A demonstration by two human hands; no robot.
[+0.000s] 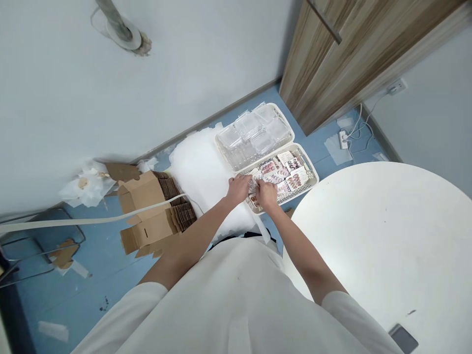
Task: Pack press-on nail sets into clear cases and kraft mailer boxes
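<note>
My left hand (239, 189) and my right hand (267, 194) meet over the near left end of a white plastic basket (312, 183). Both have their fingers closed around a small clear, shiny plastic piece (252, 185); its exact kind is too small to tell. Several cards with rows of coloured false nails (296, 179) lie in the basket, pink, red and dark ones among them. Behind it stands a second white basket (291, 133), heaped with clear plastic boxes (248, 125).
A white padded bundle (201, 160) lies left of the baskets. Flattened brown cartons (155, 216) stand beside it on the blue floor. To the right is a round white table (387, 236) with a phone (403, 338). A power strip (343, 139) with cables lies near the wooden cabinet (332, 59).
</note>
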